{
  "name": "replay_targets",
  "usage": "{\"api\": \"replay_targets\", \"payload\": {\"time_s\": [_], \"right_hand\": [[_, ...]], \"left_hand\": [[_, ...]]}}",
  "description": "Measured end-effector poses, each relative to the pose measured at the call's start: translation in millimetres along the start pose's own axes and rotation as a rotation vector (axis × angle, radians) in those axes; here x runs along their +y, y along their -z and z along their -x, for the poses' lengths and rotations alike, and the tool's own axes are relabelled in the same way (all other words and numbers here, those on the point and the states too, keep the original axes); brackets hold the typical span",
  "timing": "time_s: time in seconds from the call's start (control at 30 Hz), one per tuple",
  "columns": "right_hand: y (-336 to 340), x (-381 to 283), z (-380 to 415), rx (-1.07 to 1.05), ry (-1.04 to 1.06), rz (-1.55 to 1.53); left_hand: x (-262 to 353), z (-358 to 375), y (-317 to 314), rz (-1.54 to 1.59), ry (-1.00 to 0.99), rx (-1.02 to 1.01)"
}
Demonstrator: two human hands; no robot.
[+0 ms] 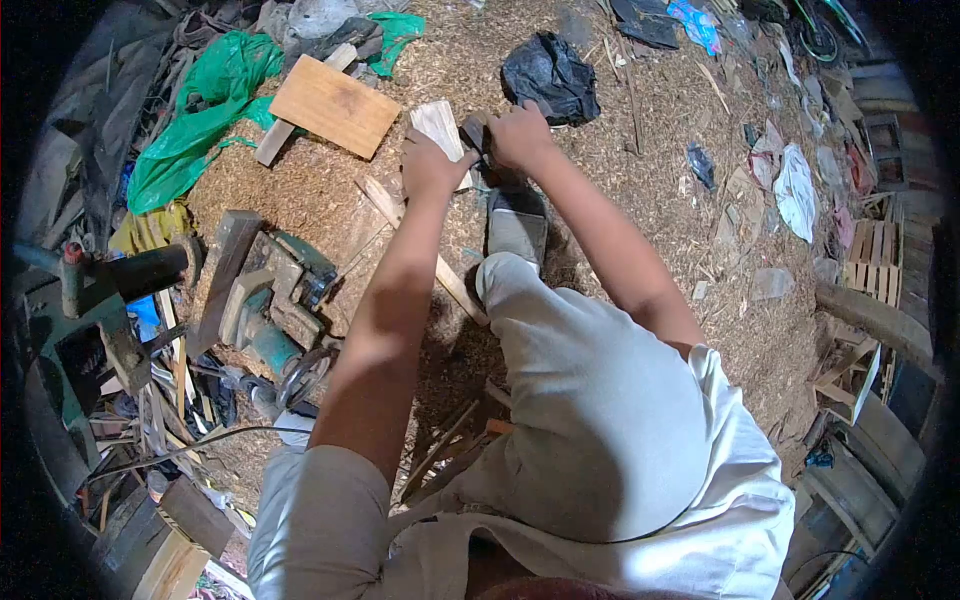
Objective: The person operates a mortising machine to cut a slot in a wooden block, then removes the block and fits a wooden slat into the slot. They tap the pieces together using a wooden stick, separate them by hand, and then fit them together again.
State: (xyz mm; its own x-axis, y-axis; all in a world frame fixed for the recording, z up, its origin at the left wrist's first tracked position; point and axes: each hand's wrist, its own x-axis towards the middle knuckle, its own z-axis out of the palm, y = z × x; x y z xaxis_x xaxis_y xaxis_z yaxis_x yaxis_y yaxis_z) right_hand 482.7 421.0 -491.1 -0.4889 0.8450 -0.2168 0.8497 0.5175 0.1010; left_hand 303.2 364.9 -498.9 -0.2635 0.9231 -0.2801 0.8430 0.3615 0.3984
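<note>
**Wood Block Held Over the Sawdust Floor**

Above the knee, at arm's length, both hands meet on one workpiece. Left hand [428, 165] clamps a pale wood block [438, 128], fingers pressed together around its lower part; the upper end stands clear above the knuckles. Right hand [520, 135] is curled shut on a dark object [476, 132] that touches the block's right side. It may be a hand tool, but the view is too small to tell.

Position: the block is raised off the floor, just beside a flat board [335, 105] and a black bag [550, 75]. A thin lath [420, 245] runs under the left forearm. A green machine [265, 310] sits to the left, well apart from the hands. Sawdust [650, 200] covers the ground.

Handling, as judged:
- The block looks light and stiff; one hand carries it without strain.
- Its cut faces appear dry and rough, so slip is unlikely.
- Splinters are probable along the sawn edges.
- Grip low and across the broad faces, as the left hand does, leaving the top free.
- Thin ends could split under a sharp blow.
</note>
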Motion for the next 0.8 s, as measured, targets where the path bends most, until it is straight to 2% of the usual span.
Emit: {"api": "replay_targets", "payload": {"time_s": [0.07, 0.23, 0.37, 0.5, 0.57, 0.6, 0.67, 0.7, 0.73, 0.8], "right_hand": [[5, 2, 5, -0.069, -0.025, -0.055], [11, 17, 19, -0.082, -0.109, -0.163], [-2, 32, 30, 0.023, -0.236, -0.355], [7, 37, 45, 0.035, -0.328, -0.419], [10, 37, 52, 0.056, -0.349, -0.441], [10, 37, 55, 0.069, -0.375, -0.459], [6, 39, 59, 0.116, -0.383, -0.485], [6, 41, 62, 0.148, -0.411, -0.523], [10, 41, 66, 0.182, -0.439, -0.561], [17, 44, 77, 0.230, -0.448, -0.606]], "left_hand": [[0, 5, -14, -0.008, 0.004, 0.140], [13, 4, 4, 0.055, 0.186, 0.023], [-3, -2, -4, 0.230, 0.199, 0.099], [-26, 5, -17, 0.405, 0.184, 0.178], [-32, 12, -24, 1.098, 0.088, 0.143], [-36, 13, -24, 1.094, 0.086, 0.149], [-44, 15, -24, 1.444, 0.240, -0.050], [-21, 34, 1, 1.427, 0.370, -0.038], [-21, 39, 3, 1.426, 0.361, -0.031], [-19, 50, 14, 1.778, 0.358, -0.281]]}}
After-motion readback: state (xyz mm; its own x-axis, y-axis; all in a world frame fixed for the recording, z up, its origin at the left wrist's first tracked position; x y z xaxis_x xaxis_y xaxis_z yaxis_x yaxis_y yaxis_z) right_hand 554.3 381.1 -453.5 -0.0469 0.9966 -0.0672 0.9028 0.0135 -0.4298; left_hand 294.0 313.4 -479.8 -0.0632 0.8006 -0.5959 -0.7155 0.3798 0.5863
